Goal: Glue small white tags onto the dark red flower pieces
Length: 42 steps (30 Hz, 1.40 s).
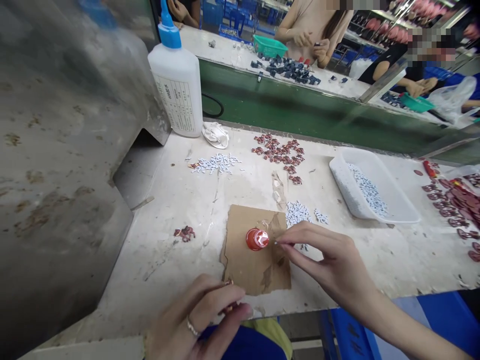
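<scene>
Across the frame's middle, a scuffed white worktop [180, 200] is spread. At lower centre, a small brown piece [229, 308], mostly hidden, is pinched by the left hand [191, 312]; right of centre, a tiny white bit [276, 242] is gripped between thumb and fingers of the right hand [333, 255]. At frame centre, a red cap [257, 239] is set on cardboard [240, 270], just left of the right fingertips and farther from the left hand, its paler end turned rightward. Beyond, white pieces [298, 213] are heaped.

One bottle [178, 85], red cup [256, 239], cardboard sheet [243, 265] and tub [392, 187]; two green baskets [268, 47]; white bits [298, 212] too small to count.
</scene>
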Each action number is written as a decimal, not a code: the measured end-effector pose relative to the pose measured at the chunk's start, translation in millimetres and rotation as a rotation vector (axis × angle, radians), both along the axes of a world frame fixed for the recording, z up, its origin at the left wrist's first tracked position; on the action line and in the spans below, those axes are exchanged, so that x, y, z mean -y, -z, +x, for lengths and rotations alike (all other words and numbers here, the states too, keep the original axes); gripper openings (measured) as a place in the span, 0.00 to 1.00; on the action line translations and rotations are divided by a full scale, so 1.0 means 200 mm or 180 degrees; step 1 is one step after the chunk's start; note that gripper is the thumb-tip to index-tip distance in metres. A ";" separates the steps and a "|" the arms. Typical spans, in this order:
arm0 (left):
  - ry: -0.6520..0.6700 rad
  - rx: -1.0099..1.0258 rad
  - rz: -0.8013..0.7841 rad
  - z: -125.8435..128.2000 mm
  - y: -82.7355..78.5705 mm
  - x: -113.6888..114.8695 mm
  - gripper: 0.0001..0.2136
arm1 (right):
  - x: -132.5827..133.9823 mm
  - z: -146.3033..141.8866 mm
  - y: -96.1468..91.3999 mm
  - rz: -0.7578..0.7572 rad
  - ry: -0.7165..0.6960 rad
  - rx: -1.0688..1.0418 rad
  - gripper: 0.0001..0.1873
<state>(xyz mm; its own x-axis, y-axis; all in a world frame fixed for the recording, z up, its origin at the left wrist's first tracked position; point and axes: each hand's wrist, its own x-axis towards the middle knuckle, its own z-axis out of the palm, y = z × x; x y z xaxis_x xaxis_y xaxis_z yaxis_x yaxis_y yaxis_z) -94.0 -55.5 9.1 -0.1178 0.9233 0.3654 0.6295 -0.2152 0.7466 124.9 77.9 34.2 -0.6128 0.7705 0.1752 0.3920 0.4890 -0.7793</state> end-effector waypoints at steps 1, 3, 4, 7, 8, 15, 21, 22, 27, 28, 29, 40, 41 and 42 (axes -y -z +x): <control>-0.0063 0.0002 -0.0044 0.01 0.01 -0.01 0.06 | -0.01 -0.01 0.01 0.0123 -0.0066 0.0051 0.11; -0.0221 -0.0069 0.0059 0.01 0.03 -0.02 0.09 | -0.01 -0.02 0.02 0.0281 -0.0179 0.0158 0.11; -0.0230 -0.0159 0.0153 0.01 0.03 -0.02 0.09 | -0.02 -0.02 0.02 0.0324 -0.0222 0.0200 0.12; -0.0151 -0.0220 0.0309 0.01 0.05 -0.02 0.11 | -0.03 -0.04 0.02 0.0362 -0.0291 0.0279 0.11; -0.0156 -0.0198 0.0284 0.01 0.05 -0.02 0.11 | -0.03 -0.04 0.02 0.0355 -0.0287 0.0295 0.11; -0.0243 0.0036 0.0167 0.05 0.00 -0.02 0.13 | 0.03 -0.06 -0.03 0.0118 -0.0097 -0.0144 0.13; -0.0373 0.0559 0.0137 0.11 -0.01 -0.03 0.11 | 0.14 -0.15 -0.09 -0.0475 -0.0150 -0.0921 0.14; -0.0393 0.0583 0.0129 0.11 -0.01 -0.03 0.11 | 0.16 -0.15 -0.08 -0.0563 -0.0180 -0.1000 0.14; -0.0240 0.0439 0.0102 0.09 -0.01 -0.03 0.13 | 0.17 -0.16 -0.05 -0.0780 -0.0198 -0.1072 0.13; -0.0160 0.0382 0.0125 0.08 0.00 -0.03 0.14 | 0.17 -0.16 -0.05 -0.0783 -0.0194 -0.1046 0.12; -0.0110 0.0341 0.0138 0.07 0.00 -0.03 0.14 | 0.16 -0.16 -0.05 -0.0776 -0.0200 -0.1017 0.12; -0.0309 0.0514 0.0061 0.10 -0.01 -0.04 0.11 | 0.18 -0.09 -0.10 0.0730 -0.0737 -0.0057 0.13; -0.0256 0.0560 0.0044 0.11 -0.01 -0.05 0.11 | 0.17 -0.09 -0.10 0.0597 -0.0725 -0.0141 0.13; -0.0193 0.0608 0.0030 0.11 -0.02 -0.05 0.11 | 0.17 -0.09 -0.10 0.0377 -0.0699 -0.0268 0.13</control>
<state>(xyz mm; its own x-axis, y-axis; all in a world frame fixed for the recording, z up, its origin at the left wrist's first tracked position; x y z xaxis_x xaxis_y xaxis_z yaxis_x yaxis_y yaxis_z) -72.5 -45.9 13.3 -0.2411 0.9091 0.3398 0.4887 -0.1888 0.8518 106.5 44.7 55.1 -0.7426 0.5917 0.3138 0.2025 0.6449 -0.7369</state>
